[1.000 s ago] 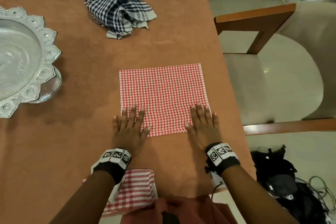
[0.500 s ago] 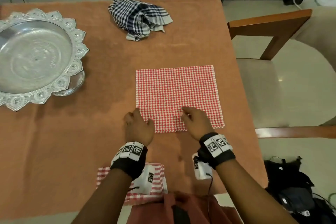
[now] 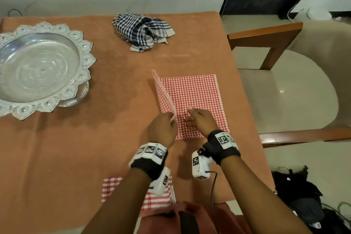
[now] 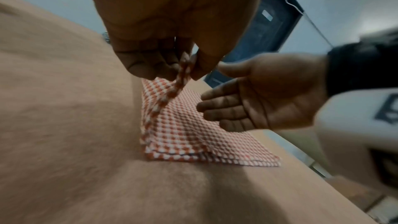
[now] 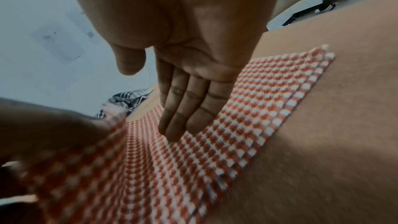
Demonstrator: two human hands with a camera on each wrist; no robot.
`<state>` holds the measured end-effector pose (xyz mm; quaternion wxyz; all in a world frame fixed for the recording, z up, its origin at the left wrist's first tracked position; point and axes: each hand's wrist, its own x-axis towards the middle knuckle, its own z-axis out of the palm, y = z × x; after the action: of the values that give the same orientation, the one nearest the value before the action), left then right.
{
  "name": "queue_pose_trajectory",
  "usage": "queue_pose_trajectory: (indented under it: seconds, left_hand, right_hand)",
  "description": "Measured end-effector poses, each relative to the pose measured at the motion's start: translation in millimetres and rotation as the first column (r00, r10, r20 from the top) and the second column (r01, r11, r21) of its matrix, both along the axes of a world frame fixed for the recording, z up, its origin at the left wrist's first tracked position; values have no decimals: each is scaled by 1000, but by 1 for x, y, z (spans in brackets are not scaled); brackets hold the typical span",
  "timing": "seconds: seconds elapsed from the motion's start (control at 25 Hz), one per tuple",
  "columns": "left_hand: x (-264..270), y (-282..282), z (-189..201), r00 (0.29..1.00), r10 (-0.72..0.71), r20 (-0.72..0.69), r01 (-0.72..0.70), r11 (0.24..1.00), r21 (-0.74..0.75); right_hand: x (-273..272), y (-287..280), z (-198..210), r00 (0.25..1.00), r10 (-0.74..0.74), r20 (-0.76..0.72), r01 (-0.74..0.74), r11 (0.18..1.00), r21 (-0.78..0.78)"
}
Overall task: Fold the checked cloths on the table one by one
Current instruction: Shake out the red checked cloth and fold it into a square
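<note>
A small-checked red cloth (image 3: 195,99) lies folded on the brown table (image 3: 57,148), near its right edge. My left hand (image 3: 164,127) pinches the cloth's near left corner between thumb and fingers and holds it lifted, so the left edge stands up off the table. In the left wrist view the pinched strip of the red cloth (image 4: 183,74) runs up into my left hand (image 4: 168,64). My right hand (image 3: 197,119) is flat with straight fingers (image 5: 185,108) pressing on the middle of the red cloth (image 5: 247,108). A crumpled dark blue checked cloth (image 3: 141,30) sits at the table's far side.
A large ornate silver bowl (image 3: 38,68) stands at the left. A folded larger-checked red cloth (image 3: 114,188) lies at the near edge under my left forearm. A wooden chair (image 3: 284,81) with a pale seat stands right of the table. Dark bags (image 3: 303,205) lie on the floor.
Both hands lay flat on the cloth's near edge. My left hand has since pinched the near left corner and lifted it rightward; my right hand slid toward the cloth's middle.
</note>
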<state>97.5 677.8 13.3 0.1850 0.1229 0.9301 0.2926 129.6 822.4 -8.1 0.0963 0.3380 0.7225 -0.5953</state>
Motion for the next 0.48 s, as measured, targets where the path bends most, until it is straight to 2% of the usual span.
queue_pose_trajectory:
  seconds: [0.08,0.16,0.24,0.28,0.4,0.48]
  left_hand:
    - [8,27,0,988,-156,-15,156,988,-9]
    - [18,45,0,955,-287,71,286,958,23]
    - [20,51,1,933,-324,154,319,946,59]
    - [14,53,2,941,-304,147,299,953,56]
    - [-31,65,0,958,-283,-55,281,959,-39]
    - [-73,87,-1,916,-367,-161,342,926,-163]
  right_hand:
    - [-3,7,3,1000,-8,13,8,999,-34]
    - [-2,19,-3,1000,4,16,-4,1000,13]
    - [-1,35,-15,998,0,57,-6,996,88]
    - [1,44,-20,996,-6,94,-4,994,109]
    - [7,57,-36,985,-9,173,9,1000,6]
    - [9,58,-41,984,64,167,-69,997,23]
